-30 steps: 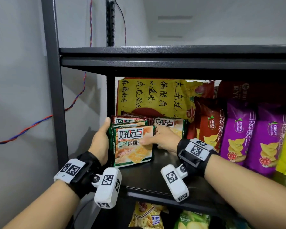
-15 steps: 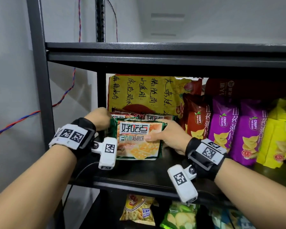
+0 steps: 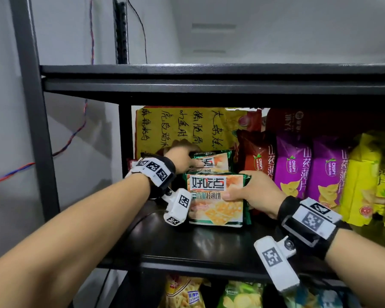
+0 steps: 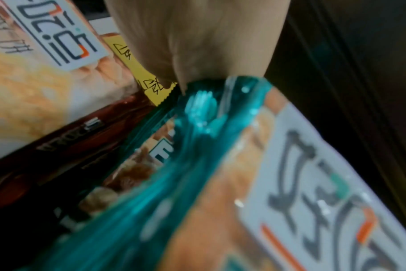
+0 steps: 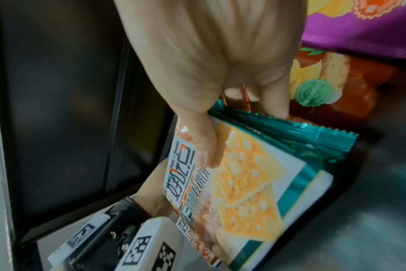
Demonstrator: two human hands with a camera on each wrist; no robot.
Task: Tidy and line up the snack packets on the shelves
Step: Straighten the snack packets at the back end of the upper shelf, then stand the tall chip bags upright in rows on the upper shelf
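Two green cracker packets stand at the left end of the black shelf (image 3: 209,245). My right hand (image 3: 238,190) grips the front cracker packet (image 3: 213,196) by its right edge, thumb on its face and fingers behind; the right wrist view shows this packet (image 5: 248,183) and hand (image 5: 220,64) up close. My left hand (image 3: 187,155) reaches behind it and holds the top of the rear cracker packet (image 3: 216,164). In the left wrist view the fingers (image 4: 197,45) pinch a teal top seam (image 4: 197,110). A dark red packet (image 4: 58,146) lies beside it.
A big yellow bag (image 3: 182,127) leans at the back. To the right stand a red yam-crisp packet (image 3: 257,156), two purple ones (image 3: 293,165), then yellow packets (image 3: 369,174). The upper shelf (image 3: 209,81) hangs close overhead. The post (image 3: 31,130) is at left. More snacks (image 3: 185,292) sit below.
My left hand left the front packet's left side and moved back and up onto the rear packet's top. My right hand closed its hold on the front packet's right edge.
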